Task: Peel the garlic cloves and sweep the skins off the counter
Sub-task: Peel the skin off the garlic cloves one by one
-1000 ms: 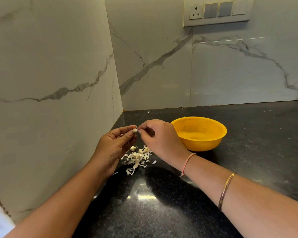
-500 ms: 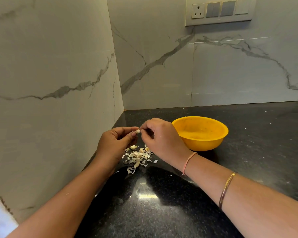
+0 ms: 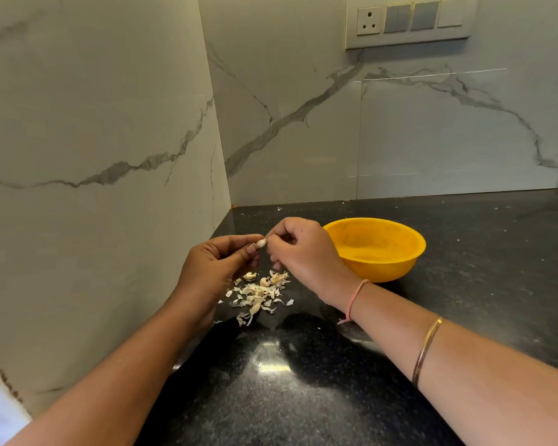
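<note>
A small pale garlic clove (image 3: pixel 261 243) is held above the black counter (image 3: pixel 464 317), near the corner of the walls. My left hand (image 3: pixel 216 268) pinches it between thumb and forefinger. My right hand (image 3: pixel 303 255) meets it from the right, its fingertips pinching at the clove's right end. Directly below the hands lies a heap of white garlic skins (image 3: pixel 258 294) with a few cloves mixed in.
A yellow bowl (image 3: pixel 399 262) stands just right of my right hand, its inside looking empty. Marble walls close the counter on the left and at the back. A switch panel (image 3: pixel 409 20) sits high on the back wall. Tiny skin flecks (image 3: pixel 279 208) lie near the back wall.
Both hands stay together on the clove above the skin heap. The clove has turned slightly in my left fingers. The bowl has not moved.
</note>
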`<state>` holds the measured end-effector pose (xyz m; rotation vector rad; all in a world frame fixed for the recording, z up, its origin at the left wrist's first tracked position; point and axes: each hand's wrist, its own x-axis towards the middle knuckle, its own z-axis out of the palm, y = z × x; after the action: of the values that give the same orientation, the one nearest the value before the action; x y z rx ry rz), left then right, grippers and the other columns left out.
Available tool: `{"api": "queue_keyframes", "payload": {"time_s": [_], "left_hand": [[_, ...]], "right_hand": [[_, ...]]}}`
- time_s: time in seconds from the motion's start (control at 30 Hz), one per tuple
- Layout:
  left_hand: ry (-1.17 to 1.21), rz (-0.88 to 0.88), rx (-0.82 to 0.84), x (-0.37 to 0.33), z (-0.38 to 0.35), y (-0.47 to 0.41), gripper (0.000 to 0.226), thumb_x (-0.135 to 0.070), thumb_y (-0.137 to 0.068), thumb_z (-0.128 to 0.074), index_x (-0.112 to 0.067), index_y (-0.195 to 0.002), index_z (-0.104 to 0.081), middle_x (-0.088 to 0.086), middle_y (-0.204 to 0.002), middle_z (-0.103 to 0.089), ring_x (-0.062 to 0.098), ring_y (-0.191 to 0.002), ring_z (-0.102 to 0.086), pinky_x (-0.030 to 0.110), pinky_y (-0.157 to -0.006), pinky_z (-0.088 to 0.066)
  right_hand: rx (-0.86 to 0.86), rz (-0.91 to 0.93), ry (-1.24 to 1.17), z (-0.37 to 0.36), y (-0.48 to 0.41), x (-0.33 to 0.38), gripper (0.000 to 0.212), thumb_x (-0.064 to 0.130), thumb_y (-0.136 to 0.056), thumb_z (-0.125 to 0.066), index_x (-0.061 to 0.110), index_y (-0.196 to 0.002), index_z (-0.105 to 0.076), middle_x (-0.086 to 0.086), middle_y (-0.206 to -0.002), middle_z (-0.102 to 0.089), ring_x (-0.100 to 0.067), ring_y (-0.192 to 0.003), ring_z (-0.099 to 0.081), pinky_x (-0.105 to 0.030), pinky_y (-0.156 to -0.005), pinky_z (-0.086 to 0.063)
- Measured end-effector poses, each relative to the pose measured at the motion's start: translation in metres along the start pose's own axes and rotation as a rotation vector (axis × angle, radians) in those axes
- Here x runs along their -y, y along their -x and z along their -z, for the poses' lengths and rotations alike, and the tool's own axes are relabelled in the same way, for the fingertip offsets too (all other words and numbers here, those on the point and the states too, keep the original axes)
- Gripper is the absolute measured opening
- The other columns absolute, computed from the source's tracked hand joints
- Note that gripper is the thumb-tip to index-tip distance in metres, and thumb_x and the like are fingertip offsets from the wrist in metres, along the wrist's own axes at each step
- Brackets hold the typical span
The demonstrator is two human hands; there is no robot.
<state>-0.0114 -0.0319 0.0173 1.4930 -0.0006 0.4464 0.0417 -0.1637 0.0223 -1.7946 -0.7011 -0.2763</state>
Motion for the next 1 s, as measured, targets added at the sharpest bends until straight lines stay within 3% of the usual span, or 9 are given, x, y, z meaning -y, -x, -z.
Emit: {"api": "queue_keyframes", "payload": {"time_s": [0.1,0.17,0.37,0.6,0.7,0.8,0.87,0.93,1.0], "left_hand": [[0.069,0.019,0.022,-0.0024,0.0004,0.001,0.02,0.002,-0.08,-0.06,-0.011,-0.094,-0.068,0.004,-0.075,-0.071,0.009,-0.065,-0.065,0.017,-0.064,-0.055],[0.074,0.031,0.038,-0.0035,0.0004,0.0014,0.022,0.0,-0.078,-0.061,-0.012,-0.096,-0.067,0.006,-0.075,-0.07,0.009,-0.063,-0.064,0.017,-0.063,-0.055],[0.124,0.045,0.083,-0.0054,-0.0005,0.0023,0.033,-0.009,-0.067,-0.064,-0.013,-0.099,-0.066,0.005,-0.072,-0.07,0.007,-0.061,-0.063,0.017,-0.064,-0.055],[0.2,0.111,0.027,-0.0028,-0.0014,-0.0003,0.015,-0.002,-0.084,-0.056,-0.004,-0.093,-0.067,0.005,-0.072,-0.069,0.006,-0.061,-0.063,0.014,-0.06,-0.054],[0.202,0.117,0.004,-0.0026,0.0008,-0.0015,0.015,-0.005,-0.085,-0.056,-0.002,-0.095,-0.067,0.004,-0.069,-0.068,0.007,-0.061,-0.062,0.014,-0.058,-0.053],[0.193,0.127,0.006,-0.0019,0.0007,-0.0017,0.014,-0.007,-0.086,-0.056,-0.002,-0.094,-0.067,0.003,-0.067,-0.067,0.007,-0.059,-0.061,0.015,-0.058,-0.053],[0.185,0.127,0.003,-0.0009,0.0007,-0.002,0.013,-0.006,-0.087,-0.055,-0.003,-0.091,-0.067,0.003,-0.066,-0.067,0.007,-0.059,-0.061,0.015,-0.058,-0.053],[0.168,0.124,0.009,-0.0006,0.0008,-0.0023,0.012,-0.006,-0.088,-0.055,-0.003,-0.09,-0.067,0.003,-0.065,-0.067,0.008,-0.058,-0.061,0.015,-0.058,-0.053],[0.161,0.125,0.015,0.0001,0.0011,-0.0027,0.012,-0.005,-0.088,-0.055,-0.003,-0.09,-0.067,0.003,-0.066,-0.067,0.008,-0.059,-0.061,0.015,-0.058,-0.053]], "right_hand": [[0.049,-0.178,-0.29,-0.0017,-0.0003,0.0006,0.015,0.002,-0.088,-0.051,0.006,-0.078,-0.062,-0.005,-0.064,-0.059,-0.012,-0.056,-0.055,-0.03,-0.058,-0.051],[0.064,-0.217,-0.356,-0.0028,-0.0004,0.0014,0.017,0.0,-0.089,-0.05,0.007,-0.077,-0.061,-0.005,-0.064,-0.057,-0.011,-0.055,-0.053,-0.025,-0.055,-0.049],[0.07,-0.253,-0.244,-0.0048,0.0016,-0.0004,0.015,0.004,-0.088,-0.051,0.008,-0.078,-0.062,-0.004,-0.064,-0.058,-0.011,-0.055,-0.054,-0.031,-0.063,-0.051],[0.086,-0.247,-0.136,-0.0057,0.0029,-0.0043,0.02,0.011,-0.09,-0.051,0.002,-0.078,-0.065,-0.005,-0.063,-0.062,-0.01,-0.053,-0.059,-0.035,-0.068,-0.058],[0.009,-0.14,-0.019,-0.0059,0.0033,-0.0032,0.029,0.02,-0.092,-0.054,-0.002,-0.076,-0.063,-0.011,-0.063,-0.064,-0.013,-0.053,-0.061,-0.042,-0.066,-0.058],[-0.122,0.026,0.096,-0.0033,0.0029,0.0007,0.028,0.026,-0.088,-0.062,0.007,-0.069,-0.057,-0.007,-0.062,-0.059,-0.019,-0.061,-0.06,-0.031,-0.059,-0.048],[-0.14,0.065,0.064,-0.0028,0.001,0.0024,0.018,0.023,-0.087,-0.064,0.012,-0.074,-0.059,-0.001,-0.066,-0.058,-0.015,-0.064,-0.057,-0.027,-0.059,-0.047],[-0.081,0.058,-0.025,-0.0043,0.0003,0.0028,0.006,0.019,-0.086,-0.065,0.014,-0.087,-0.062,0.001,-0.077,-0.063,-0.013,-0.073,-0.061,-0.03,-0.068,-0.055],[-0.019,0.08,-0.024,-0.0059,0.0009,-0.0002,0.012,0.018,-0.086,-0.064,0.014,-0.098,-0.065,0.0,-0.087,-0.066,-0.013,-0.08,-0.063,-0.033,-0.074,-0.057]]}}
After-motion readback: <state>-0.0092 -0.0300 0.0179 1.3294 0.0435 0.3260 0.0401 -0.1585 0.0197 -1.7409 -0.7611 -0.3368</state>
